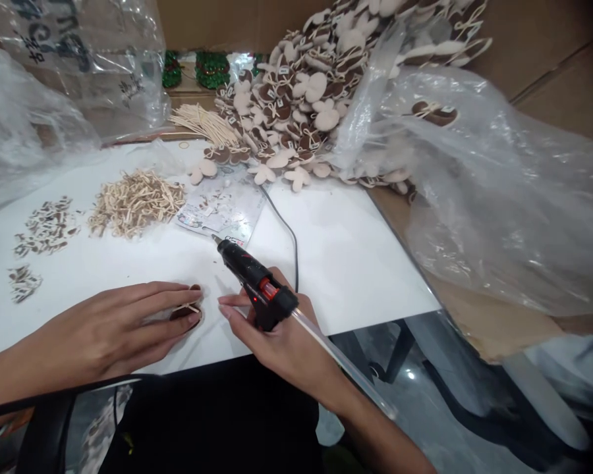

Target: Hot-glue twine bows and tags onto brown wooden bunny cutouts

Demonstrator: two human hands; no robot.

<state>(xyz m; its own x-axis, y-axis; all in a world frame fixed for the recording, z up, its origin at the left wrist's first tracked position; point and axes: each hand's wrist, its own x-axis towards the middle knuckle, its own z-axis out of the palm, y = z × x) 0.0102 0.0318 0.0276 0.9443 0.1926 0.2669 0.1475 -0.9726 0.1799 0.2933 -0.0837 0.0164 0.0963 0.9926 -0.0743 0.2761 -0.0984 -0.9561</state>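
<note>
My right hand (281,342) is wrapped round a black hot glue gun (250,270), whose nozzle points up and left. A clear glue stick (343,359) sticks out of its rear, and a small red light glows on its body. My left hand (123,322) lies low over the table's front edge, its fingertips closed on a small brown felt piece (185,312) with a cream string bow. The fingers hide much of that piece. Beyond the nozzle lies a plastic sheet (222,204) with small scraps on it.
String bows (133,204) are heaped on the white table (336,243), with small tags (47,227) to their left. A large pile of felt bunny-head shapes (301,99) stands at the back beside loose cream strings (205,124). Plastic bags (499,178) flank the table. A black cord (289,230) runs behind the glue gun.
</note>
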